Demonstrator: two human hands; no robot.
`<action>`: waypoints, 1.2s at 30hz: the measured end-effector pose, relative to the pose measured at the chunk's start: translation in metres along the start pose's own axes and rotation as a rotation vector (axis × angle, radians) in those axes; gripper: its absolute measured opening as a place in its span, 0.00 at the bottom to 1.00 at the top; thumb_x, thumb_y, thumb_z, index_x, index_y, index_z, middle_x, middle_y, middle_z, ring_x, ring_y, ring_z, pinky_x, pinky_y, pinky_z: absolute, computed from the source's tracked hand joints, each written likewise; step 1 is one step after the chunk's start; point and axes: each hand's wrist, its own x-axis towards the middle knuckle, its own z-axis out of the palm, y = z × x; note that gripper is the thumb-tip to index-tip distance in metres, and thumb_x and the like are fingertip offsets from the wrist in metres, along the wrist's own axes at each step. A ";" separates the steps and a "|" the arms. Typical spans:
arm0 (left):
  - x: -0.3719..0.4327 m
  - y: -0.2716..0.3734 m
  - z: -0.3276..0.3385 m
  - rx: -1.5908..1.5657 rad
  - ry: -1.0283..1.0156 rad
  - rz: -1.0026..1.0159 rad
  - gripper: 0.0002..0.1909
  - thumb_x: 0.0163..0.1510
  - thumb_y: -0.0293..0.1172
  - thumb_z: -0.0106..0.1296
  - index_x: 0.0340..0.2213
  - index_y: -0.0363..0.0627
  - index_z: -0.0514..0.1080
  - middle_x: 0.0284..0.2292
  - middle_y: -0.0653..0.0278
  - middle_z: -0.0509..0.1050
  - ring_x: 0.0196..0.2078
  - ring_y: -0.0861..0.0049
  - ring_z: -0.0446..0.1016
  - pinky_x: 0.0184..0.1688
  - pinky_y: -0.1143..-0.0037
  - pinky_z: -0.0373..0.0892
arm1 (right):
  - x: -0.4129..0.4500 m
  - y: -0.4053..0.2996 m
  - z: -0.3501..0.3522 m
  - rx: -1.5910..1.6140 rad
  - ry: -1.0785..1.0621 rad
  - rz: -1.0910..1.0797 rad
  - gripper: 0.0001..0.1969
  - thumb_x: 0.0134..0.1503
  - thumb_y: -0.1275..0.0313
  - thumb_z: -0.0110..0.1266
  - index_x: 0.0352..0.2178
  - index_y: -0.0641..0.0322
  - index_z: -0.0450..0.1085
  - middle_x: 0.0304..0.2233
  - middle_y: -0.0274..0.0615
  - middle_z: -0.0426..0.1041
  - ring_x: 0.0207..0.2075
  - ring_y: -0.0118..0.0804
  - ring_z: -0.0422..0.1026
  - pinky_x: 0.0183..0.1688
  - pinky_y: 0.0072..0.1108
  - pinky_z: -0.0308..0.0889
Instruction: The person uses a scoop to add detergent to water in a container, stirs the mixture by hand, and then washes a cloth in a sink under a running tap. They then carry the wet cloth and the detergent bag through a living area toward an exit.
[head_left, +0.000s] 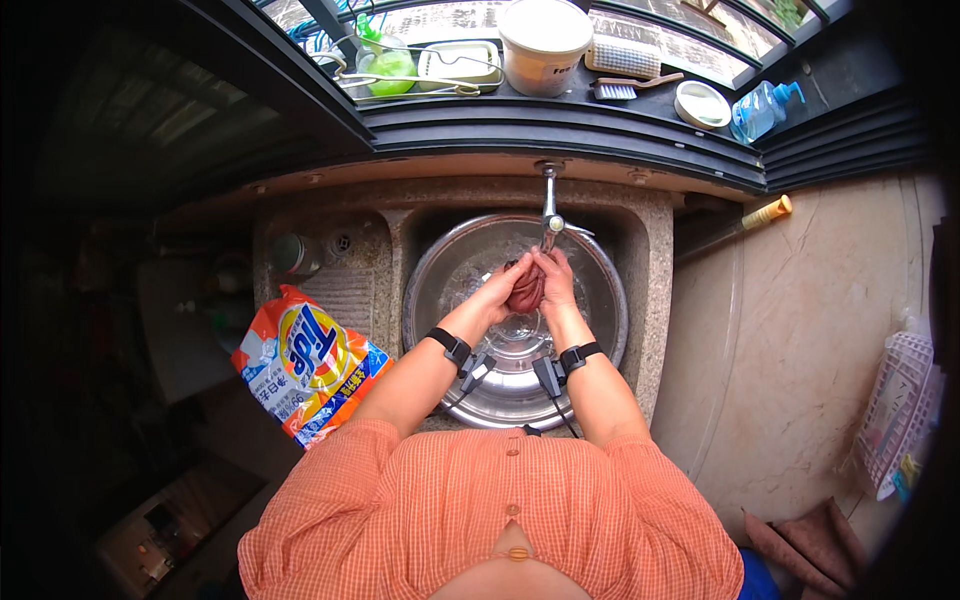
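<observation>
A bunched dark red cloth (527, 294) is between my two hands, just under the spout of a chrome tap (550, 202). My left hand (507, 289) grips it from the left, and my right hand (556, 277) holds its right side. Below them a large round metal basin (517, 390) stands in the right bowl of a speckled stone sink (658, 300), with water in it. Each wrist wears a black strap with a small device.
An orange Tide detergent bag (315, 367) leans at the sink's left, near a glass jar (296, 255). On the window ledge stand a green spray bottle (386, 67), a white tub (545, 45), a brush (619, 88) and a blue pump bottle (757, 112).
</observation>
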 end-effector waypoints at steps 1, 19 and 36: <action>-0.007 0.001 0.001 0.145 0.067 -0.001 0.31 0.53 0.57 0.53 0.52 0.55 0.64 0.51 0.62 0.69 0.51 0.68 0.70 0.52 0.55 0.66 | 0.000 -0.001 0.003 -0.001 -0.002 0.004 0.08 0.52 0.78 0.56 0.35 0.62 0.68 0.33 0.40 0.73 0.37 0.36 0.74 0.41 0.23 0.70; -0.034 0.001 0.022 1.710 0.400 0.193 0.18 0.44 0.45 0.52 0.32 0.45 0.76 0.32 0.52 0.78 0.37 0.55 0.76 0.40 0.63 0.71 | 0.024 0.003 0.016 -0.837 -0.135 0.011 0.10 0.50 0.77 0.42 0.31 0.64 0.72 0.18 0.34 0.66 0.18 0.30 0.66 0.22 0.22 0.63; 0.081 0.008 0.001 0.520 0.146 0.192 0.22 0.59 0.52 0.43 0.36 0.44 0.73 0.31 0.64 0.75 0.30 0.75 0.74 0.30 0.74 0.70 | 0.018 -0.033 -0.034 -0.257 -0.139 -0.041 0.09 0.59 0.68 0.54 0.36 0.64 0.69 0.29 0.34 0.71 0.30 0.25 0.69 0.36 0.17 0.66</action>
